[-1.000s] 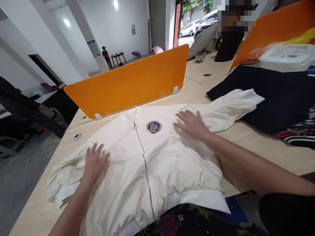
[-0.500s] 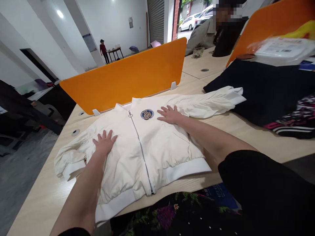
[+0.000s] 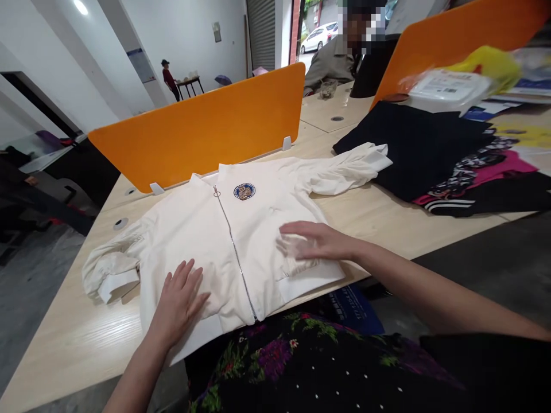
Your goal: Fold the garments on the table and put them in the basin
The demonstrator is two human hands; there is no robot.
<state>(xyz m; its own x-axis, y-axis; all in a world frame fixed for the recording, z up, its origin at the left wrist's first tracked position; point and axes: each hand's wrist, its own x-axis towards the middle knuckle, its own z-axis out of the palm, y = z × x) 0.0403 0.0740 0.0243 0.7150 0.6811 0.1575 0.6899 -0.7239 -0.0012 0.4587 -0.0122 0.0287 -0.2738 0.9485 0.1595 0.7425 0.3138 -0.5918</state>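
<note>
A cream zip-up jacket (image 3: 215,229) with a round blue badge (image 3: 244,191) lies front-up and flat on the wooden table (image 3: 387,212). My left hand (image 3: 178,301) rests flat, fingers spread, on the jacket's lower left panel near the white hem. My right hand (image 3: 312,241) lies flat on the lower right panel just above the hem. The left sleeve (image 3: 109,269) is bunched toward the table's left edge. The right sleeve (image 3: 348,166) stretches out to the right, its cuff on a dark garment.
An orange divider (image 3: 202,126) stands behind the jacket, another (image 3: 451,28) at the far right. Dark and patterned clothes (image 3: 434,155) are piled to the right under a plastic packet (image 3: 447,86). A person sits beyond (image 3: 331,57); another stands far back (image 3: 167,74).
Both hands have slid down the jacket from the chest toward the hem. The view has pulled back and shifted so the jacket sits further left.
</note>
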